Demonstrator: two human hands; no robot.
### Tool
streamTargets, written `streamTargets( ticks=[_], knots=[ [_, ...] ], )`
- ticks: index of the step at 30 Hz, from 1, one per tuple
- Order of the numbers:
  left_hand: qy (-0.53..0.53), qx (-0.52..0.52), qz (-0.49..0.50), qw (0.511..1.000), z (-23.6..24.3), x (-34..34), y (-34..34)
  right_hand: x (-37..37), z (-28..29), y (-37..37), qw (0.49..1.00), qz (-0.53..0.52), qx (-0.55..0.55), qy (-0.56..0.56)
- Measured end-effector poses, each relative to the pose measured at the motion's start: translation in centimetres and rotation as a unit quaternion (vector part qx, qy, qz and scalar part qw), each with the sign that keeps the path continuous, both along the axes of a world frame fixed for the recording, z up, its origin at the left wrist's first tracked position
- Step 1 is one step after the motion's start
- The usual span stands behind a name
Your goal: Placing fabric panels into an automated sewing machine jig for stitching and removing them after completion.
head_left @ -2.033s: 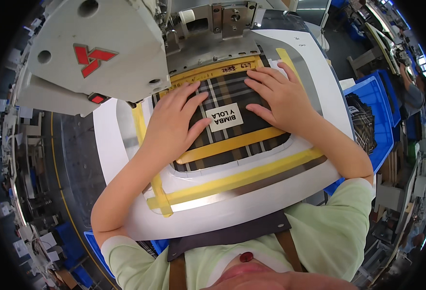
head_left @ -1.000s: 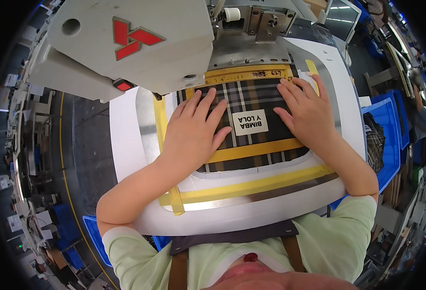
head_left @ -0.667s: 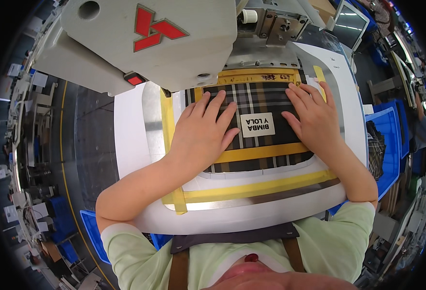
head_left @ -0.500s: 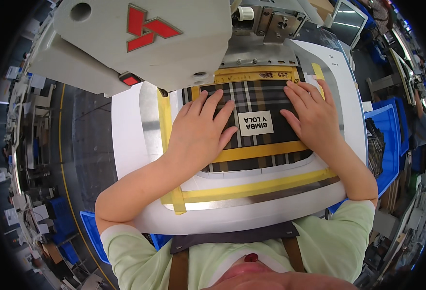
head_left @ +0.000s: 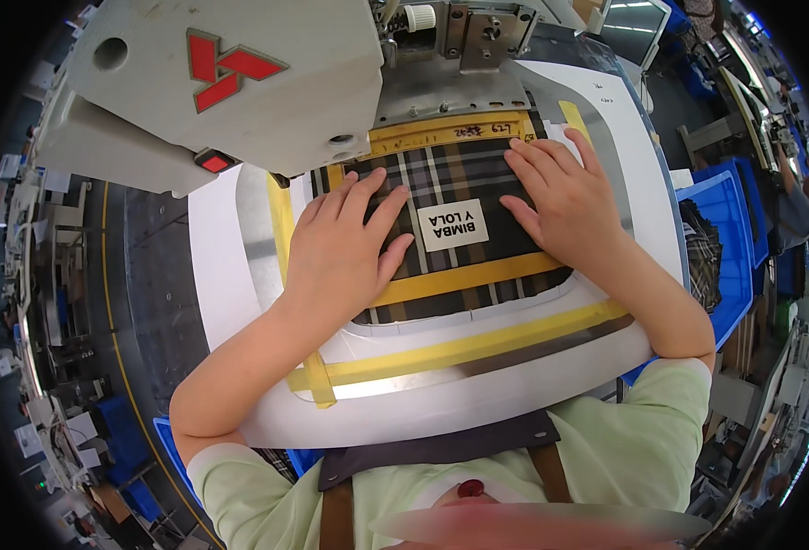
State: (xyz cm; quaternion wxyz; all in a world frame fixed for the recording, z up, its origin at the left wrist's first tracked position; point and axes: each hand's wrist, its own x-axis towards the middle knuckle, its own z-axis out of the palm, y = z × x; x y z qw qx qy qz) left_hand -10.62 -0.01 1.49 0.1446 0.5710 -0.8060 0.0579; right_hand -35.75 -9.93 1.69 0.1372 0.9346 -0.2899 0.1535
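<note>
Under both palms lies a dark plaid fabric piece (head_left: pixel 478 183) with white and brown stripes. It is framed by yellow strips (head_left: pixel 478 278), and a white rectangular label (head_left: pixel 452 225) with dark print sits in its middle, upside down to me. My left hand (head_left: pixel 342 234) rests with fingers spread on the left part of the fabric. On the right part lies my right hand (head_left: pixel 565 191), also spread, its fingertips near the back yellow bar (head_left: pixel 450 135). Neither hand grips anything. The label lies between them, untouched.
A large grey sewing machine head (head_left: pixel 239 82) looms at the back left, beside a metal clamp plate (head_left: pixel 455 99). Yellow tape (head_left: pixel 478 346) marks the white work surface (head_left: pixel 404 412). To the right stands a blue bin (head_left: pixel 730 220) with plaid pieces in it.
The whole view has shifted a little, so the machine and work surface sit further left. Both hands stay spread on the fabric in nearly the same places.
</note>
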Motion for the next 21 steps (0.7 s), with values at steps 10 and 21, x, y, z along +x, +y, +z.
streamTargets(
  ticks=[10, 21],
  knots=[
    [-0.009, 0.002, 0.007, 1.000, 0.1, 0.2, 0.2, 0.4, -0.2, 0.1, 1.000, 0.010, 0.012, 0.009],
    [-0.027, 0.018, 0.030, 0.999, 0.5, -0.9, 0.0, -0.7, -0.7, -1.2, 0.999, 0.052, 0.008, -0.001]
  ],
)
